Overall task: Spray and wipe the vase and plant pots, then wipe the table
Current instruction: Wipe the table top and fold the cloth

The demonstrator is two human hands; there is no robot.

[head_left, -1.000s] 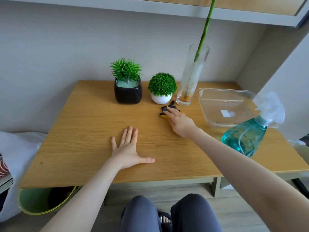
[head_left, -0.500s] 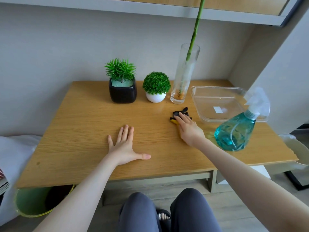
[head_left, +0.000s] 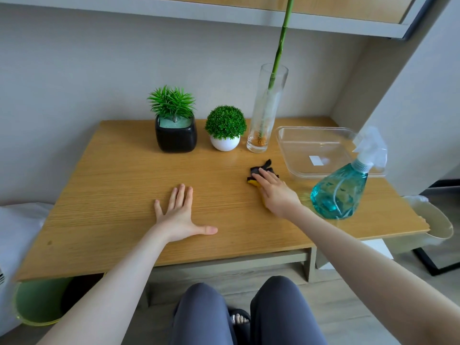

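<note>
My right hand (head_left: 275, 192) presses flat on a black and yellow cloth (head_left: 261, 170) on the wooden table (head_left: 119, 185), in front of the tall glass vase (head_left: 266, 113) with a green stem. My left hand (head_left: 180, 215) rests flat on the table with fingers spread, holding nothing. A black square pot (head_left: 176, 135) with a spiky plant and a white round pot (head_left: 224, 143) with a ball-shaped plant stand in a row left of the vase. The teal spray bottle (head_left: 341, 192) stands just right of my right hand.
A clear plastic tray (head_left: 321, 150) lies at the back right of the table, behind the bottle. A shelf hangs above the vase's stem. A green bin (head_left: 37, 302) sits under the table's left edge, a pale bin (head_left: 433, 220) beside its right edge.
My right hand has slid the cloth to the right, from in front of the white pot to in front of the vase and tray. The left hand has stayed flat.
</note>
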